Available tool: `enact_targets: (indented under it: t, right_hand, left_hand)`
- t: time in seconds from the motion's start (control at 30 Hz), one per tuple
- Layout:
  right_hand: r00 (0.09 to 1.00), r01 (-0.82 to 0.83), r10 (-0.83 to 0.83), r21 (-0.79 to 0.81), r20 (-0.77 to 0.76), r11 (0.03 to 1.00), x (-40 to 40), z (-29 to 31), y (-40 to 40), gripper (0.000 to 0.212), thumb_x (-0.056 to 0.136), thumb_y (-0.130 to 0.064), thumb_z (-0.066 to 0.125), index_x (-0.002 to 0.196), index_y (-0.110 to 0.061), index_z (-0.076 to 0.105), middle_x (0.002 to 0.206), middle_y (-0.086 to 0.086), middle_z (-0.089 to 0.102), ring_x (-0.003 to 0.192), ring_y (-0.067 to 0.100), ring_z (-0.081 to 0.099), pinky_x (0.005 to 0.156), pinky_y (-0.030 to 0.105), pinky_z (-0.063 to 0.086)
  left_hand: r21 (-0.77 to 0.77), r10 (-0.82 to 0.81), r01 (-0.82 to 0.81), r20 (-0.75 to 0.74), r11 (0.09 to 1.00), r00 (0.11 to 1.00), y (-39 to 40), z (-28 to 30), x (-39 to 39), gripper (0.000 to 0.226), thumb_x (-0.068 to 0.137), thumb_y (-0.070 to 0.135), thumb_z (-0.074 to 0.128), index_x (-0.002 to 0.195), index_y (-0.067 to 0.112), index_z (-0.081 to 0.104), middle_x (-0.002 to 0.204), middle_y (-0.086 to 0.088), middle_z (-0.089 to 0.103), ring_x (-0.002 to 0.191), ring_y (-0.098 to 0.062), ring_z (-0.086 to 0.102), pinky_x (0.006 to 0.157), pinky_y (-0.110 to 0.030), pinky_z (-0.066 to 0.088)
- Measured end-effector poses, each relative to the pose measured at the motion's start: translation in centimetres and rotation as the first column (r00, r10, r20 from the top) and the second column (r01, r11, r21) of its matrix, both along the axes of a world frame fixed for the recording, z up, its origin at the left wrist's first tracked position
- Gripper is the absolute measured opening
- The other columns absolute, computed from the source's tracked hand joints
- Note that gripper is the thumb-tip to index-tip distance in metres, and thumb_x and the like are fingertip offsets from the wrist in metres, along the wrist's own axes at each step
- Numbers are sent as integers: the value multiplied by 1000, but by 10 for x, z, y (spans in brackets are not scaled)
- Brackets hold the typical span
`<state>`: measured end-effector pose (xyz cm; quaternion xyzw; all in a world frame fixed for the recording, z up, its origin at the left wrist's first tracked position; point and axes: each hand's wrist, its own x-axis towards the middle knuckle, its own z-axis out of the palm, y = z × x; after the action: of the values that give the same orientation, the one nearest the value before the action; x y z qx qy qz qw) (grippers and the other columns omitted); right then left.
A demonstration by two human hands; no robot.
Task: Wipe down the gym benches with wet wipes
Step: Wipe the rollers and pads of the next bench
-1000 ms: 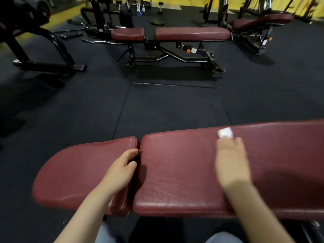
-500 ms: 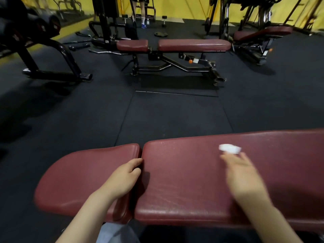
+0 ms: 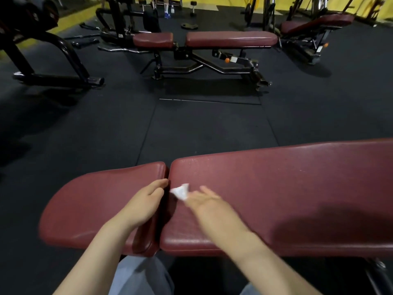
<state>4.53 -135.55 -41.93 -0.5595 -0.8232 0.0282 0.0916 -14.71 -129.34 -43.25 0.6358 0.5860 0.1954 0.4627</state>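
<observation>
Right hand [image 3: 204,199] presses one wipe [image 3: 180,191] — one bench [image 3: 276,188]

The right hand [image 3: 204,201] has swept the wipe [image 3: 180,191] leftward to the pad gap

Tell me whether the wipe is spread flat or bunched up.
Bunched up: the wet wipe shows as a small crumpled wad ahead of the right hand.
</observation>
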Motion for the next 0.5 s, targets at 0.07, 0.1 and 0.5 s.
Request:
enact_targets:
  t: [0.07,0.1,0.5]
  right_hand:
    - [962,273,-273,111,-16,956,75,10,-25,58,82,-6,31,134,-17,56,127,5,64,122,30,57,114,29,23]
    - [915,401,-403,141,-18,905,109,15,-37,57,82,-4,28,128,-7,61,124,13,65,117,37,60,113,33,22]
    - [987,100,-100,-8,-125,995,-29,-21,-16,34,83,-11,40,101,-13,69,112,6,68,111,21,61,110,26,32]
  left_hand:
    - [6,-18,18,-41,1000,999,1,-4,-2,44,100,16,38,142,23,48,142,11,50,134,-5,41,114,-25,27]
    - [7,-24,24,-57,1000,998,1,-5,-2,45,100,15,39,143,24,47,143,12,49,134,-5,41,114,-25,27]
    - [49,-38,44,-128,998,991,1,-3,5,47,98,15,39,144,22,46,148,6,46,137,-10,40,112,-25,26]
